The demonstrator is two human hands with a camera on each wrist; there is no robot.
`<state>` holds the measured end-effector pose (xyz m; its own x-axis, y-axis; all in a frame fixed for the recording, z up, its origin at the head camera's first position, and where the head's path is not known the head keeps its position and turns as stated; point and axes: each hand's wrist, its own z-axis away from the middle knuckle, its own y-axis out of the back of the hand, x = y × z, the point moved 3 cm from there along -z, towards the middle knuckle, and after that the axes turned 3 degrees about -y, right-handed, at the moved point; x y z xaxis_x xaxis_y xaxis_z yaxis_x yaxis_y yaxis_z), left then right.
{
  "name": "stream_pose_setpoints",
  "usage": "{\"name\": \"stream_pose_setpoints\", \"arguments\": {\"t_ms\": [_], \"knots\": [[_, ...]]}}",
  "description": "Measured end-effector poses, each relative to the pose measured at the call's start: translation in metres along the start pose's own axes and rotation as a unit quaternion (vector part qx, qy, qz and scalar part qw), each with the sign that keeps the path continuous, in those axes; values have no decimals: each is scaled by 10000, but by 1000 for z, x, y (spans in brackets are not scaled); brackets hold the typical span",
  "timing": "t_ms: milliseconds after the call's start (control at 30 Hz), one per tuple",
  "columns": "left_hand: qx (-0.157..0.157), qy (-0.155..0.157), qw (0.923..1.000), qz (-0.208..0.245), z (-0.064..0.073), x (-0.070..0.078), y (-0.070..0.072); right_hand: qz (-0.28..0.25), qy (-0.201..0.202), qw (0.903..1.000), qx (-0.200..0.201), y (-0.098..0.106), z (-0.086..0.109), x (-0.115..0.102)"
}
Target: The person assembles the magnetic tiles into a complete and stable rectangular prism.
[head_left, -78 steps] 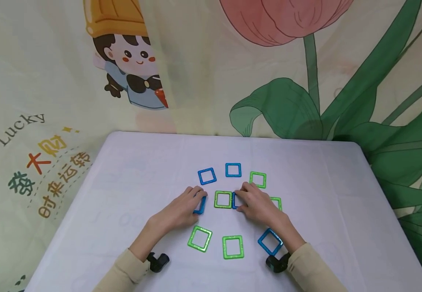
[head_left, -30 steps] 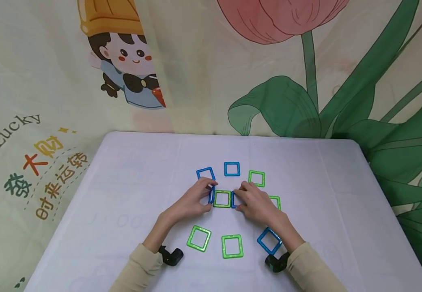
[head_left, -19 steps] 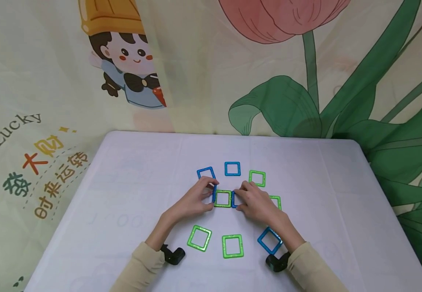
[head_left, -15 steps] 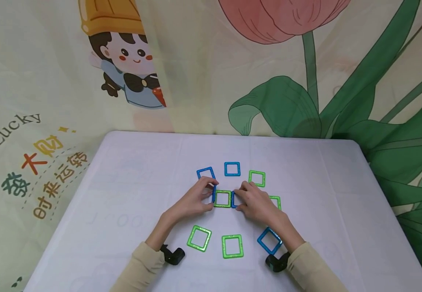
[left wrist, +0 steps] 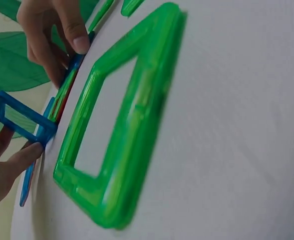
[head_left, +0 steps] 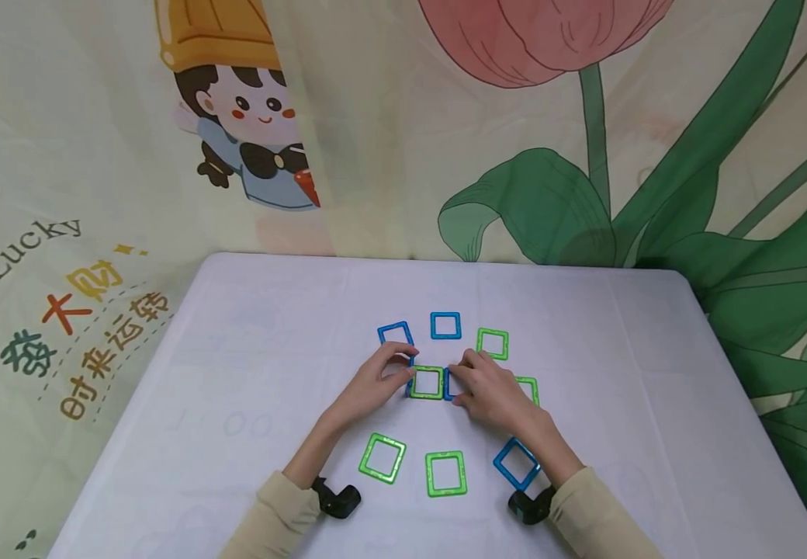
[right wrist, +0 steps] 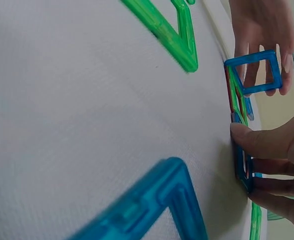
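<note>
Left of the centre, a blue square magnetic tile point(left wrist: 29, 109) stands upright along the left edge of a flat green magnetic tile point(head_left: 427, 397). My left hand point(head_left: 372, 384) holds this upright tile, thumb at its lower part and fingers behind it. Against the green tile's right edge lies a second blue magnetic tile point(head_left: 448, 384), flat on the table. My right hand point(head_left: 490, 388) grips that one, its thumb on the near edge and fingers on the far edge, covering most of it in the head view.
Around them on the white table point(head_left: 271, 310) lie a blue tile point(head_left: 393, 325) by my left fingers, another blue tile point(head_left: 445, 337) behind, and a green tile point(head_left: 493, 331). Nearer are two green tiles point(head_left: 447, 492) and a blue tile point(head_left: 507, 477) beside my right wrist.
My left hand has carried its blue tile rightward and stood it up against the green tile's left edge. Its thumb has since shifted up. The right hand stays in place.
</note>
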<state>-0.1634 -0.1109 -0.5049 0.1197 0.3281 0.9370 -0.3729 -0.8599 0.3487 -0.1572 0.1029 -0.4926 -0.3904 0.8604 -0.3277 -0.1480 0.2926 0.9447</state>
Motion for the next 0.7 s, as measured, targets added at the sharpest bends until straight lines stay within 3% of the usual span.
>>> {"name": "stream_pose_setpoints", "arguments": {"t_ms": [333, 700], "knots": [[420, 287, 9958, 762, 6, -4, 0, -23, 144, 9999, 83, -2, 2, 0], [580, 218, 9942, 879, 7, -5, -1, -355, 280, 9990, 68, -1, 5, 5]]}}
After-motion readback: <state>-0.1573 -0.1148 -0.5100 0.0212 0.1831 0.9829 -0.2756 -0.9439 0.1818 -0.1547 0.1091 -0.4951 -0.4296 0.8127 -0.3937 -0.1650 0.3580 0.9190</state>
